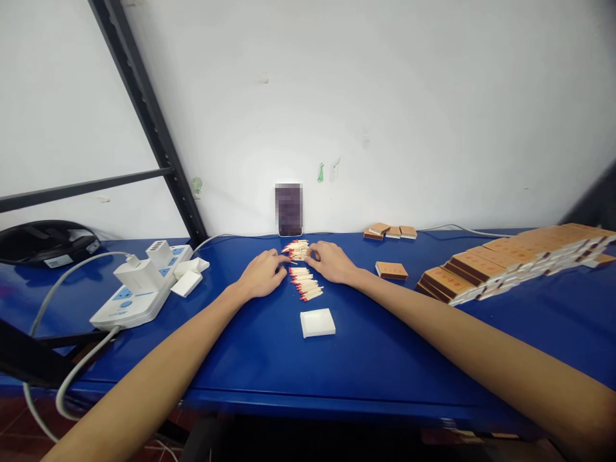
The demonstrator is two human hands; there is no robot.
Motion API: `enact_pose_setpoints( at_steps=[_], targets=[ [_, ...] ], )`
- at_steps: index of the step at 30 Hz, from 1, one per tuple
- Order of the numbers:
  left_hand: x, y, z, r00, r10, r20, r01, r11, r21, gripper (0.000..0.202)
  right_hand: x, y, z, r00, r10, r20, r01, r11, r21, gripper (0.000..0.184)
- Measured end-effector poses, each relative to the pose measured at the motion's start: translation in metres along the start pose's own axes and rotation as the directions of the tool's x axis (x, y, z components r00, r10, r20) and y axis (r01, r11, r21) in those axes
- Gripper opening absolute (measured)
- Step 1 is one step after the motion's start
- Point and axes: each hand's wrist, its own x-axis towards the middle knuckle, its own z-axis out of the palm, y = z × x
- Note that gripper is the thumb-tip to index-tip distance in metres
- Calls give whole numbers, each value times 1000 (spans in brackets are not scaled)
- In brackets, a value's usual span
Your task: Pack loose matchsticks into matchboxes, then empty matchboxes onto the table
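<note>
Two groups of red-tipped matches lie at the middle of the table: a loose pile [297, 249] at the back and a slanting row [304, 284] in front of it. My left hand [264, 273] rests to their left, forefinger stretched to a single match between the groups, thumb apart. On the other side, my right hand [331, 262] touches the stick ends of the back pile, its thumb and forefinger bent with a gap between them. Closer to me lies a white matchbox tray [317, 323]; its inside cannot be made out well.
Stacked matchboxes [510, 260] fill the right side. One matchbox [391, 270] lies nearer my right hand, several more [389, 231] by the wall. A phone [289, 210] leans there. At left are a power strip [139, 298], white pieces [187, 282] and a black headset [48, 242].
</note>
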Motion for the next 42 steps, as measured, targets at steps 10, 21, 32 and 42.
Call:
enact_pose_setpoints(
  at_steps=[10,21,32,42],
  targets=[
    [0,9,1,999,30,-23,-32,994,-105,37,-3,1,0,996,-78,-47,79,997,9,16],
    [-1,0,2,991,-48,-126,37,996,-85,36,-6,-1,-1,980,-194,-33,196,977,85,17],
    [0,-4,3,997,-48,-63,46,998,-44,33,-6,-2,-4,983,-185,8,184,980,82,20],
    [0,-2,2,997,-37,-72,28,993,-117,29,-6,-1,-3,988,-157,5,156,984,88,19]
  ],
)
